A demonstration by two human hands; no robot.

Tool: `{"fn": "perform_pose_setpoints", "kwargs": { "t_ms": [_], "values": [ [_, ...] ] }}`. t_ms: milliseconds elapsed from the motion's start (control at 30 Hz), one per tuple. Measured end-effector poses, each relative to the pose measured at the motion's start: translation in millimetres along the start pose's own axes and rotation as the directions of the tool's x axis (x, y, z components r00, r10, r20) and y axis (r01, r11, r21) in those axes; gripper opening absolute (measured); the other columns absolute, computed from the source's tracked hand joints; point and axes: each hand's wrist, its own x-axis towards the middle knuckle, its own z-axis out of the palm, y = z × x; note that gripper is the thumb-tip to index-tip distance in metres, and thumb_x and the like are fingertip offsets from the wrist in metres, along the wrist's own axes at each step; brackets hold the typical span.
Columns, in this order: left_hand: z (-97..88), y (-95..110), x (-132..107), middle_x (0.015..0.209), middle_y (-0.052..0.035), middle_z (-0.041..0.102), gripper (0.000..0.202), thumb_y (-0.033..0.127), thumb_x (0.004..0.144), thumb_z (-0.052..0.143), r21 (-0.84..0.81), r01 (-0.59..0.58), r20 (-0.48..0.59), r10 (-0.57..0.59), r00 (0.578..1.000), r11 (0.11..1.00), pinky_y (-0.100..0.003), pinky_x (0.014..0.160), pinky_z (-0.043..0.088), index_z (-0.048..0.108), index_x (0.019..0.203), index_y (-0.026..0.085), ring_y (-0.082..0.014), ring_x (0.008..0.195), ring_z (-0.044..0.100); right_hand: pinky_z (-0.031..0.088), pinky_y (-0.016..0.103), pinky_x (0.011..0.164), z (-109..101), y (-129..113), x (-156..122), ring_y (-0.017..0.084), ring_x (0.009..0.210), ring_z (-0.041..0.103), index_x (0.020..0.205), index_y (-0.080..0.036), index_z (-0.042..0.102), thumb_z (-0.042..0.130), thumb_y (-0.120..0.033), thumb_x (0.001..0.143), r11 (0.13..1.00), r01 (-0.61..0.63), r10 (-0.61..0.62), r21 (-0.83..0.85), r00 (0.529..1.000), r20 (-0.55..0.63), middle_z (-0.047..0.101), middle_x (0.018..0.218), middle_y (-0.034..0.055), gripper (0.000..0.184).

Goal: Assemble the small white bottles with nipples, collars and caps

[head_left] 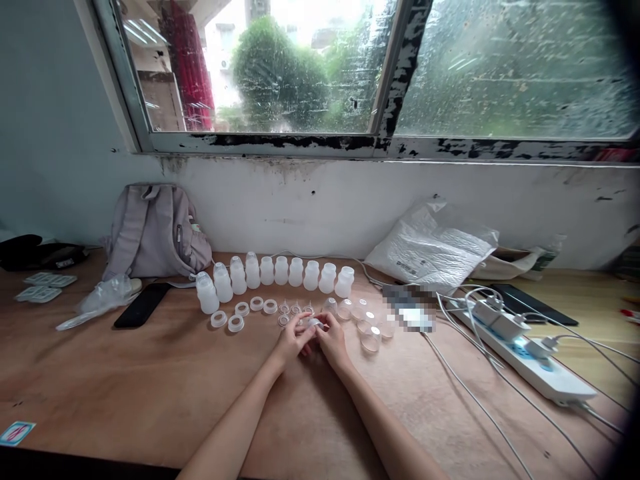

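My left hand point(293, 343) and my right hand point(331, 340) meet at the middle of the wooden table point(150, 380), fingers pinched together on a small clear plastic part point(313, 324). Just beyond them lie several white rings point(235, 323), small clear valve pieces point(295, 309) and clear domed caps point(370, 338). Behind those, a curved row of several white translucent bottles point(280, 270) stands upright.
A grey backpack point(155, 233) leans on the wall at back left, with a black phone point(141, 305) and a crumpled clear bag point(103, 297) before it. At right are a white plastic bag point(435, 247), a power strip point(525, 353) with chargers and cables, and a dark tablet point(533, 303).
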Motion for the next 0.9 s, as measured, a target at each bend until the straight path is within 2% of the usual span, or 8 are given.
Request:
{"fn": "perform_pose_setpoints", "kwargs": {
  "t_ms": [67, 133, 233, 300, 500, 633, 800, 900],
  "values": [
    [-0.7, -2.2, -0.9, 0.081, -0.0050, 0.065, 0.038, 0.032, 0.073, 0.056, 0.121, -0.099, -0.014, 0.102, 0.995, 0.988, -0.019, 0.040, 0.040, 0.053, 0.109, 0.021, -0.0123, 0.049, 0.057, 0.043, 0.026, 0.046, 0.6, -2.2, -1.5, 0.017, 0.055, 0.055, 0.075, -0.020, 0.052, 0.052, -0.027, 0.069, 1.000, 0.012, -0.012, -0.016, 1.000, -0.009, 0.058, 0.066, 0.0013, 0.010],
    [-2.7, -3.3, -1.4, 0.086, -0.0049, 0.065, 0.030, 0.029, 0.075, 0.053, 0.236, -0.170, -0.068, 0.191, 0.979, 0.957, -0.021, 0.050, 0.043, 0.057, 0.104, 0.023, -0.0154, 0.064, 0.060, 0.043, 0.027, 0.048, 1.5, -6.6, -3.6, 0.016, 0.056, 0.055, 0.076, -0.020, 0.052, 0.052, -0.030, 0.071, 0.997, 0.037, -0.037, -0.064, 0.999, -0.011, 0.058, 0.066, 0.0014, 0.012],
    [-6.7, -4.6, -1.2, 0.084, -0.0033, 0.065, 0.021, 0.026, 0.076, 0.052, 0.367, -0.197, -0.162, 0.271, 0.949, 0.909, -0.024, 0.066, 0.043, 0.061, 0.095, 0.025, -0.0171, 0.071, 0.058, 0.043, 0.026, 0.052, 4.0, -13.4, -8.2, 0.015, 0.056, 0.054, 0.084, -0.019, 0.052, 0.050, -0.031, 0.073, 0.982, 0.107, -0.105, -0.157, 0.994, 0.024, 0.059, 0.067, 0.0019, 0.016],
    [-8.7, -6.2, -1.2, 0.082, -0.0029, 0.065, 0.017, 0.026, 0.075, 0.053, 0.420, -0.186, -0.202, 0.291, 0.935, 0.888, -0.025, 0.070, 0.041, 0.061, 0.090, 0.026, -0.0175, 0.070, 0.057, 0.043, 0.026, 0.053, 6.1, -15.5, -11.3, 0.015, 0.055, 0.054, 0.091, -0.019, 0.051, 0.049, -0.028, 0.073, 0.964, 0.149, -0.138, -0.219, 0.988, 0.062, 0.060, 0.068, 0.0019, 0.020],
    [-7.9, -9.6, -2.1, 0.075, -0.0030, 0.064, 0.013, 0.028, 0.074, 0.055, 0.540, -0.131, -0.242, 0.303, 0.922, 0.831, -0.025, 0.071, 0.040, 0.059, 0.086, 0.026, -0.0186, 0.069, 0.057, 0.043, 0.026, 0.055, 8.2, -12.4, -13.2, 0.016, 0.058, 0.058, 0.098, -0.020, 0.055, 0.043, -0.021, 0.075, 0.909, 0.165, -0.144, -0.382, 0.986, 0.084, 0.063, 0.070, 0.0026, 0.026],
    [-6.1, -5.6, -2.7, 0.076, -0.0020, 0.064, 0.010, 0.028, 0.077, 0.049, 0.622, -0.134, -0.222, 0.338, 0.915, 0.771, -0.025, 0.067, 0.041, 0.057, 0.083, 0.024, -0.0172, 0.067, 0.058, 0.043, 0.024, 0.056, 6.6, -14.0, -11.6, 0.016, 0.060, 0.059, 0.099, -0.020, 0.056, 0.041, -0.023, 0.079, 0.925, 0.192, -0.164, -0.327, 0.980, 0.111, 0.065, 0.074, 0.0042, 0.026],
    [-6.3, 0.2, -3.4, 0.085, -0.0008, 0.063, 0.014, 0.024, 0.080, 0.043, 0.748, -0.142, -0.166, 0.390, 0.906, 0.648, -0.024, 0.066, 0.042, 0.054, 0.089, 0.023, -0.0143, 0.068, 0.057, 0.044, 0.023, 0.055, 8.4, -16.5, -13.3, 0.015, 0.061, 0.059, 0.098, -0.018, 0.055, 0.041, -0.023, 0.079, 0.944, 0.204, -0.180, -0.260, 0.977, 0.113, 0.065, 0.075, 0.0049, 0.024],
    [-6.5, 2.4, -4.4, 0.086, -0.0006, 0.063, 0.014, 0.024, 0.082, 0.041, 0.763, -0.164, -0.145, 0.412, 0.899, 0.625, -0.023, 0.065, 0.042, 0.053, 0.089, 0.022, -0.0126, 0.068, 0.057, 0.044, 0.023, 0.058, 9.4, -16.4, -14.7, 0.015, 0.062, 0.059, 0.094, -0.019, 0.056, 0.041, -0.023, 0.080, 0.943, 0.219, -0.198, -0.252, 0.975, 0.104, 0.065, 0.076, 0.0042, 0.021]
  ]
}}
